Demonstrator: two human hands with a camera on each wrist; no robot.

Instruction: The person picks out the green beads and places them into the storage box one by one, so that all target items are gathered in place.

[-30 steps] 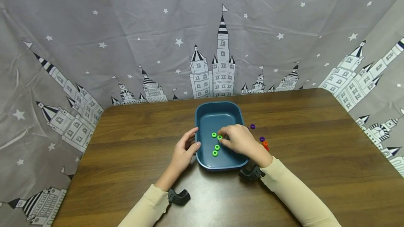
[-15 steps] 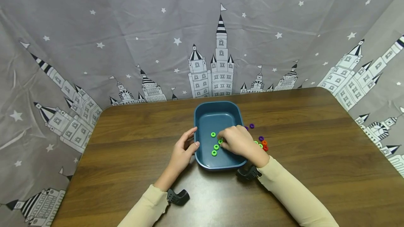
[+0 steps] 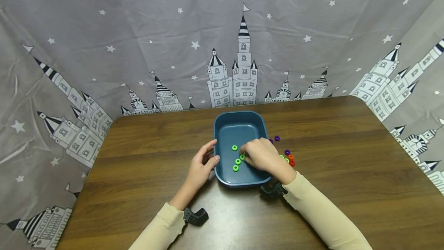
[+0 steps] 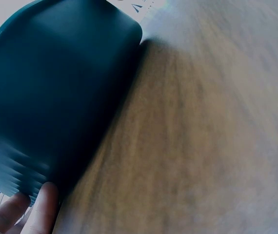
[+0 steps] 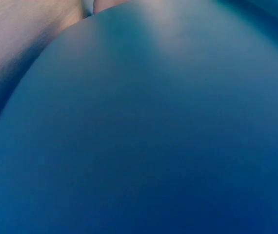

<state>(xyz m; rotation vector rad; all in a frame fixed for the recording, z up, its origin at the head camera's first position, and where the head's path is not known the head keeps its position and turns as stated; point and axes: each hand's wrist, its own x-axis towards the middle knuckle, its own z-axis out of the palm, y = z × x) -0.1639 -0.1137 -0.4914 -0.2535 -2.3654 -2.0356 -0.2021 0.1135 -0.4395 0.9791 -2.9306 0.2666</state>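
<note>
A dark blue rectangular tray [image 3: 239, 117] sits on the table with green ring-shaped beads in it, among them a bead [image 3: 234, 147] and two nearer ones. My left hand [image 3: 201, 165] touches the tray's left side, fingertips [image 4: 45, 195] against its ribbed outer wall and thumb at the rim. Inside, my right hand [image 3: 261, 155] has curled fingers and pinches a green bead [image 3: 242, 157] low over the tray floor. In the right wrist view the tray wall [image 5: 144, 122] fills nearly everything and hides the fingertips.
Right of the tray lie purple beads [image 3: 287, 152], an orange bead [image 3: 290, 157], a red bead [image 3: 292, 163] and green beads [image 3: 286, 161], partly behind the right wrist. A grey castle-print curtain [image 3: 156, 30] hangs behind the brown wooden table [image 3: 156, 146].
My right hand has drawn its green bead slightly toward me, closer to the two nearer beads. The left hand has stayed at the tray's side.
</note>
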